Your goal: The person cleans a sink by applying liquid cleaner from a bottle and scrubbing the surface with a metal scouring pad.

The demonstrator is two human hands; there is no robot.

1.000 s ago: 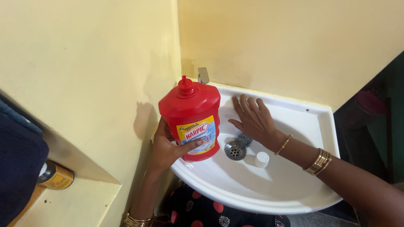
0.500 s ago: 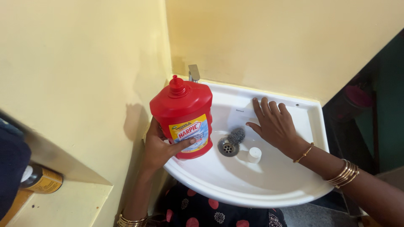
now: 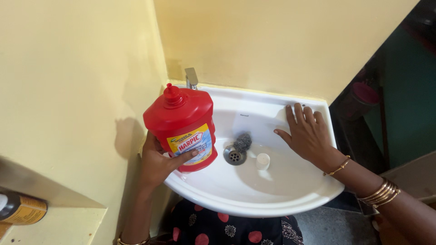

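My left hand (image 3: 156, 161) grips a big red bottle (image 3: 181, 120) with a pointed red nozzle and a yellow-and-blue label, held upright over the left rim of a white corner sink (image 3: 254, 195). My right hand (image 3: 306, 134) lies flat, fingers spread, on the inner wall of the basin near its back right corner. In the bowl, a ball of steel wool (image 3: 243, 141) rests beside the metal drain (image 3: 235, 156). A small white cap (image 3: 262, 161) stands just right of the drain.
A metal tap (image 3: 191, 78) rises at the sink's back left corner against yellow walls. A yellow-labelled can (image 3: 20, 208) lies on a ledge at lower left. A dark doorway with a red-lidded container (image 3: 361, 97) opens on the right.
My right hand has slid along the basin wall from behind the drain to the back right corner, uncovering the steel wool. The bottle stays in my left hand.
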